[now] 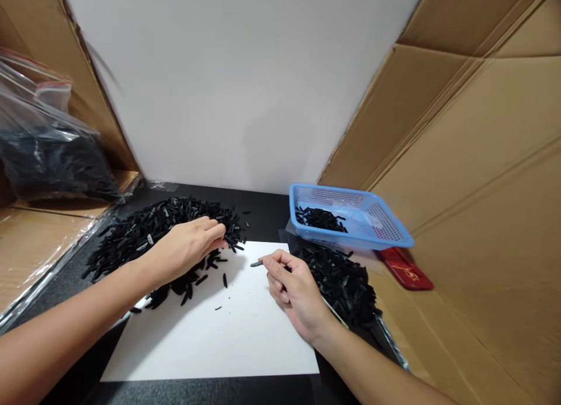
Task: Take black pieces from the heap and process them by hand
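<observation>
My right hand (293, 285) is above the white sheet (210, 346), pinching one thin black sliver (256, 264) between thumb and forefinger. The sliver's free end points left. My left hand (197, 238) reaches over the right side of a big pile of black slivers (149, 218), its fingers bent and drawn together at the tips. Whatever those fingertips hold is hidden among the dark pieces. A few loose slivers (225, 280) lie on the sheet between the hands. Beside my right hand, a second pile of black slivers (346, 288) partly lies behind the wrist.
A blue perforated basket (390, 241) at the back right holds a small heap of slivers. Below it lies a dark red packet (405, 269). A clear zip bag (56, 159) of dark material stands at left. Cardboard walls (482, 159) and a white panel (210, 83) enclose the table.
</observation>
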A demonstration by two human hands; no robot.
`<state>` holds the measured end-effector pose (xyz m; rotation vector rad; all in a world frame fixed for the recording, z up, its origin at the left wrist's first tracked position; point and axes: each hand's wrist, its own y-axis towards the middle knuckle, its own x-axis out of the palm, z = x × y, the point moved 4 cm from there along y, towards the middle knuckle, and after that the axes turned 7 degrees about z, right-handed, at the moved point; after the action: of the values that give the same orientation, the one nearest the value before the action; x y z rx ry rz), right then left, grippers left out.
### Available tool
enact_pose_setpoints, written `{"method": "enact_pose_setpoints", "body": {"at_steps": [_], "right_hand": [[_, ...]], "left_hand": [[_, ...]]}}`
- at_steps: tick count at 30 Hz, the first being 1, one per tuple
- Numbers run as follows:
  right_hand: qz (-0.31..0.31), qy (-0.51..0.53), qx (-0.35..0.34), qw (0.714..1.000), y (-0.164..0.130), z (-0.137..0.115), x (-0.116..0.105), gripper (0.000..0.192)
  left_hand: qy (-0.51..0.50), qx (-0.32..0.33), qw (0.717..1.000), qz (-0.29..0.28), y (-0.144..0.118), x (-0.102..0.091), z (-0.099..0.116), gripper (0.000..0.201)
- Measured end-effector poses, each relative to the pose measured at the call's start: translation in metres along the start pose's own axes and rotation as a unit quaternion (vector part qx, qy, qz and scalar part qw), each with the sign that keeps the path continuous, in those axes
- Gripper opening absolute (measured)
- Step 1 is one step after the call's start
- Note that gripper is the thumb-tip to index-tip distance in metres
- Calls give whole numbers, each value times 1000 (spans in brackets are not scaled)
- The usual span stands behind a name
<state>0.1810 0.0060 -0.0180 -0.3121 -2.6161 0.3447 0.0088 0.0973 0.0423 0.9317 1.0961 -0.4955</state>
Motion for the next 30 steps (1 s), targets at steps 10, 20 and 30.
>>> {"method": "enact_pose_setpoints", "body": {"at_steps": [10, 20, 30], "right_hand": [[-12, -19, -10, 1000, -4, 1, 2, 33], [-37, -30, -13, 999, -3, 10, 4, 31], [-76, -144, -51, 985, -6, 19, 12, 24]], "left_hand": [[-651, -479, 586, 56, -31, 15, 33, 26], [-728, -504, 465, 24, -53, 44, 54, 6], [-689, -473, 546, 48, -57, 49, 56, 26]]}}
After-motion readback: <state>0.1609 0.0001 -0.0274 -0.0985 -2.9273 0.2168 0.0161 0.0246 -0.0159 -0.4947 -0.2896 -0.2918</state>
